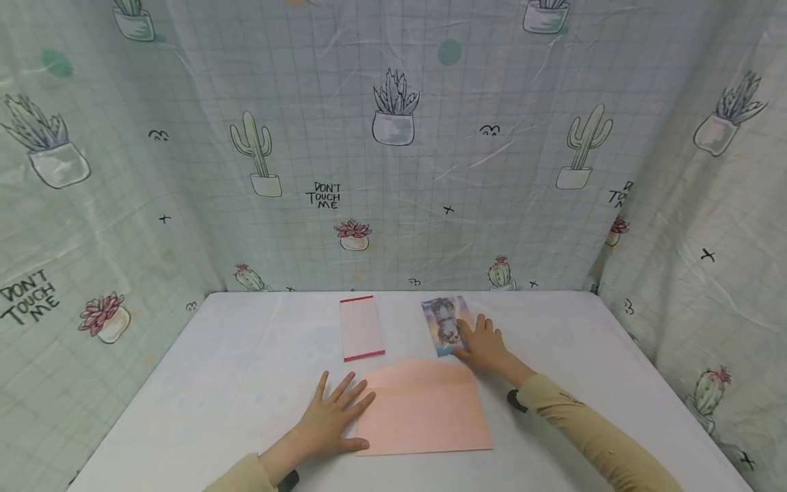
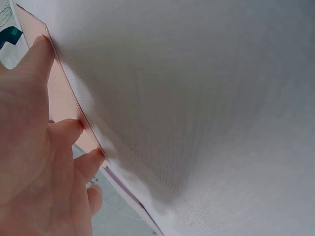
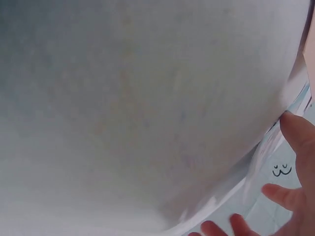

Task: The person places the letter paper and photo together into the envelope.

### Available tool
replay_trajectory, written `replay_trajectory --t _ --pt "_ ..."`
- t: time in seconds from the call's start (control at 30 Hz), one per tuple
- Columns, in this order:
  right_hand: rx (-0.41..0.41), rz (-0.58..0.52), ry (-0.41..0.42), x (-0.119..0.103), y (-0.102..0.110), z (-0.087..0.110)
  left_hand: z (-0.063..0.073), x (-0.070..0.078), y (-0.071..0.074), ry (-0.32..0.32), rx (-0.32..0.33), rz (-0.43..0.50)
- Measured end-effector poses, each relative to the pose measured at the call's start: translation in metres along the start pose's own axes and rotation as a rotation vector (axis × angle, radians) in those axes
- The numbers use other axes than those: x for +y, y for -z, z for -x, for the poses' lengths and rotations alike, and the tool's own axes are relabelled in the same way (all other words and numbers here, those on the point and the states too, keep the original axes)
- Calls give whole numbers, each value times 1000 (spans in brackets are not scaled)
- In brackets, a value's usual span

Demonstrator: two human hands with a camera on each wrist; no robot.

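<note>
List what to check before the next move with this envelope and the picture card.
1. Left hand steadying the peach envelope: ok, spread at its left edge.
2. Envelope flap unfolded: ok, it appears to point away from the person.
3. Right hand on the picture card: ok, touching its right side.
4. Firm pinch on that card: cannot tell.
5. Picture card lifted: not ok, it appears to lie on the white table.
6. Red-ended pale sheet out of the way: ok, apart from both hands.

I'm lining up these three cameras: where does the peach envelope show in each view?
Head: the peach envelope lies at the lower centre.
Left wrist: a slanting strip at the upper left, partly hidden by the left hand.
Right wrist: only a sliver at the upper right edge.
Shared landmark: the white table.
</note>
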State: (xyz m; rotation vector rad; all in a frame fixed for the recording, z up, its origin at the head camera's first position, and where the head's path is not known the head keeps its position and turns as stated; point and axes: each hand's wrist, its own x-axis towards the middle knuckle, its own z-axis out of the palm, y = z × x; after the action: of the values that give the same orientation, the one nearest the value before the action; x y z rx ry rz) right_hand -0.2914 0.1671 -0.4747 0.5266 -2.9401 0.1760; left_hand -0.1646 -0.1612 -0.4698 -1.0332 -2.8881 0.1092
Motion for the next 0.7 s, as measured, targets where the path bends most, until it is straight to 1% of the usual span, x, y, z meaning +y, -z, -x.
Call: replay_trajectory --t 0.1,0.2,0.27,0.33,0.43,0.5,0.53,0.6,0.7 --pt "48 -10 24 -1 1 -1 0 -1 -2 -8 24 -3" --pt "67 -90 51 -3 2 -2 0 -1 -5 -17 54 -5" --pt "59 -195 61 -4 4 -3 -1 -2 -5 -14 46 0" --pt "47 -315 47 -3 3 -3 -1 -3 -8 -13 56 -17" --pt "65 -483 15 -1 1 -3 -1 -2 -8 -12 50 -20" --pt "93 -574 -11 2 1 -2 -1 -3 -11 -22 77 -18" --pt "101 -629 -25 3 3 -2 0 -2 -9 -24 74 -10" --pt "86 -745 -72 6 6 -1 0 -3 -9 -31 81 3" --pt "36 -992 -186 11 12 0 0 -5 -12 -31 97 -8"
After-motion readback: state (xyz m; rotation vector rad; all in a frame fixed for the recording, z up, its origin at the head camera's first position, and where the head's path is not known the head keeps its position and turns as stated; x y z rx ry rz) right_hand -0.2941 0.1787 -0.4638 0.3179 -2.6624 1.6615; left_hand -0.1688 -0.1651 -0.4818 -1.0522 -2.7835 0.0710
